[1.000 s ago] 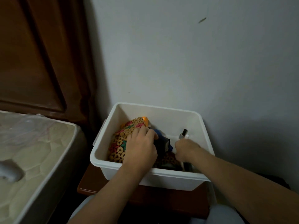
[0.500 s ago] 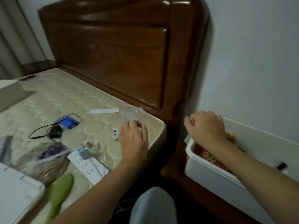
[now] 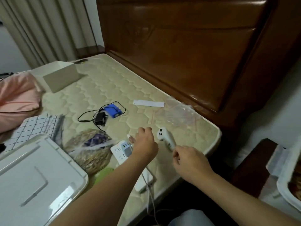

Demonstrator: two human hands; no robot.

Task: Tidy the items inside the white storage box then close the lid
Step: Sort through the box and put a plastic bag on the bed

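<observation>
1. The white storage box (image 3: 284,180) sits at the lower right edge of the frame, lid off, only its near corner showing, with patterned items inside.
2. Its lid (image 3: 32,178) lies in the lower left of the frame on the bed (image 3: 114,88), well apart from the box.
3. The left hand (image 3: 143,142), at centre frame, has its fingers curled around a small white object (image 3: 129,137) just above the power strip (image 3: 122,150); what the object is cannot be told.
4. The right hand (image 3: 190,162), lower centre, closes its grip on the tail end of a white handheld device (image 3: 166,137).
5. Judged from this, the step in hand is gathering loose items off the bed for the box.
6. The next move calls for carrying both pieces right to the box, setting them in flat, then fetching the lid from the far side.
</observation>
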